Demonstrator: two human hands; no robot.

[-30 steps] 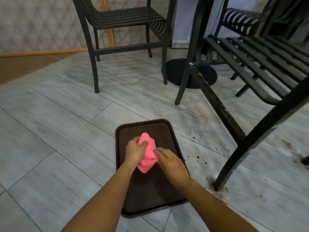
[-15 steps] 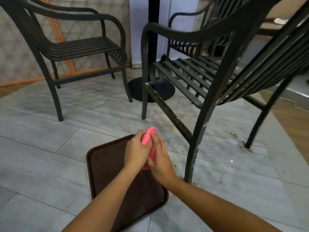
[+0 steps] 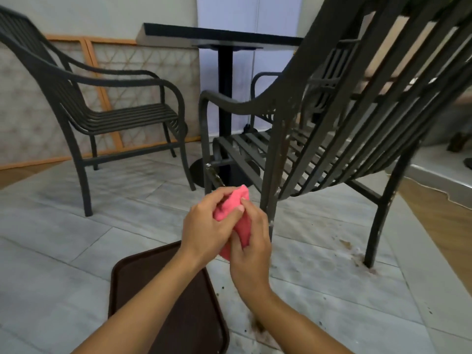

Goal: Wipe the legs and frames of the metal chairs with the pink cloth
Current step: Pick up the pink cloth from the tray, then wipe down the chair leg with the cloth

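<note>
Grey floor tiles (image 3: 63, 238) fill the head view, with a pedestal desk (image 3: 222, 37) at the back wall and dark metal chairs around it: one far chair (image 3: 107, 118) on the left and one near chair (image 3: 319, 139) just in front of the person, on the right. Both hands meet in the middle of the view, above the far edge of a brown tray (image 3: 143, 290) which lies on the floor. The left hand (image 3: 207, 231) has its fingers and thumb curled round the pink cloth (image 3: 235, 213), and the right hand (image 3: 251, 241) pinches the lower part of the same cloth from the other side, so the cloth is bunched between them and touches no chair. I judge that the step in hand is to gather the cloth into a pad; wiping is not yet begun. The nearest leg (image 3: 270, 190) of the near chair stands just beside the right hand, and it shows pale spots and dirt at its foot. The next move probably calls for one hand to wrap the cloth around this leg and to slide along it with firm pressure.
</note>
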